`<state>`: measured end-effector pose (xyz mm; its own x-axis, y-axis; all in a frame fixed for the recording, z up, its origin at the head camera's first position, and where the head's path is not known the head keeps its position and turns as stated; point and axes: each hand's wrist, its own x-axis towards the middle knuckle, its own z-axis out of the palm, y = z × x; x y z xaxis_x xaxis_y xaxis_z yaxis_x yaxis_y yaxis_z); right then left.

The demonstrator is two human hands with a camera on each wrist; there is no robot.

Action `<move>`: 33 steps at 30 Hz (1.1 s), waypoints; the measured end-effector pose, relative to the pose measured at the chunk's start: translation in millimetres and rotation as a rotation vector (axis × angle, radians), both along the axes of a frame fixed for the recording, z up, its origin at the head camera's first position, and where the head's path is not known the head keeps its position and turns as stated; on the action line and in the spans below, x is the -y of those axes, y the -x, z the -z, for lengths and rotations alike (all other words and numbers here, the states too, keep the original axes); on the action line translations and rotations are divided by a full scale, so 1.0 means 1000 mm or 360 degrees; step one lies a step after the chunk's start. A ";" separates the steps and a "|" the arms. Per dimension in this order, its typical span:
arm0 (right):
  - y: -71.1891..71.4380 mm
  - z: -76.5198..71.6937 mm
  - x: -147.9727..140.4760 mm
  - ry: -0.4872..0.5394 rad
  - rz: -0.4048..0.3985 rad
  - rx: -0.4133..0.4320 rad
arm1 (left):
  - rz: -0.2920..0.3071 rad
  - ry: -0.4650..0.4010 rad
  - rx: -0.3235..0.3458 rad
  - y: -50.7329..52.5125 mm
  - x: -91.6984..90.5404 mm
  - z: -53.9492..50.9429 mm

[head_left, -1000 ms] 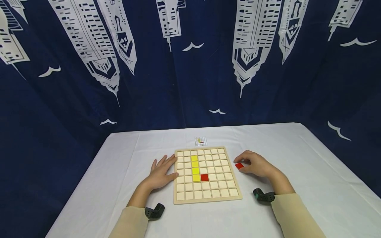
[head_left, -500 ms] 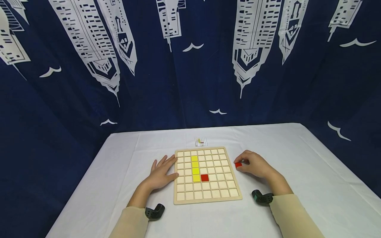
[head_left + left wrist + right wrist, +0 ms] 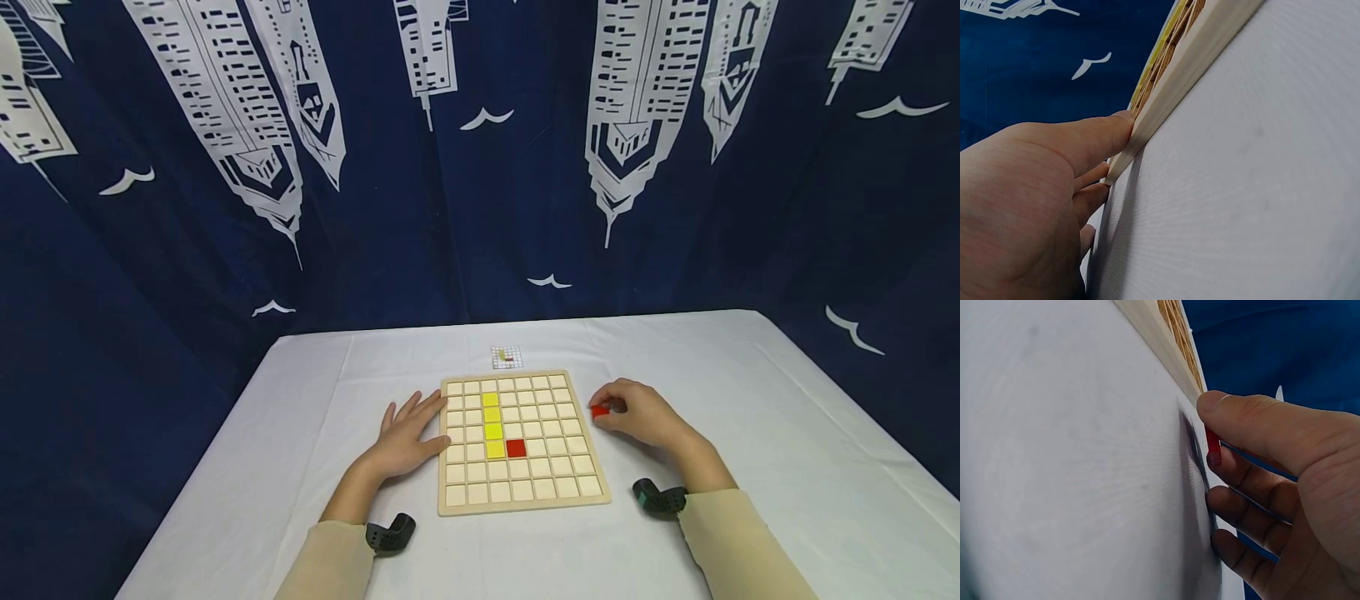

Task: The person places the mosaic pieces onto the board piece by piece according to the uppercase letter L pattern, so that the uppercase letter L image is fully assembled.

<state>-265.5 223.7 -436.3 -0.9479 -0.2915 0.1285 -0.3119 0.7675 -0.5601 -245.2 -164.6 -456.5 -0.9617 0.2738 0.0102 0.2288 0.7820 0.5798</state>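
Note:
A square wooden grid board [image 3: 525, 507] lies on the white table. Four-in-line yellow tiles are better told as a column of several yellow tiles [image 3: 492, 431] in its cells, with one red tile [image 3: 515, 448] to the right of the lowest. My left hand [image 3: 405, 442] rests at the board's left edge, fingers spread and straight, thumb and fingertips touching the rim. To the right of the board, my right hand [image 3: 641, 414] pinches a second red tile [image 3: 1213, 449] between thumb and index finger, just above the cloth in the right wrist view.
A small printed card [image 3: 506, 357] with a coloured grid lies behind the board. The white tablecloth [image 3: 360, 375] reaches to a dark blue curtain [image 3: 450, 208] with white building prints. Black cameras sit on both wrists.
My right hand has drawn the red tile slightly left toward the board, and the tile has tilted up between the fingers. The left hand and the board stay in place.

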 end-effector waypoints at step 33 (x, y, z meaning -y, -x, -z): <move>-0.020 -0.015 0.069 0.0136 -0.0420 0.0052 | 0.0000 0.0005 -0.0003 0.000 0.000 0.001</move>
<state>-245.1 155.1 -421.1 -0.8445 -0.5185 0.1339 -0.4757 0.6116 -0.6322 -245.6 -164.8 -457.0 -0.9617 0.2740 0.0111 0.2299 0.7839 0.5768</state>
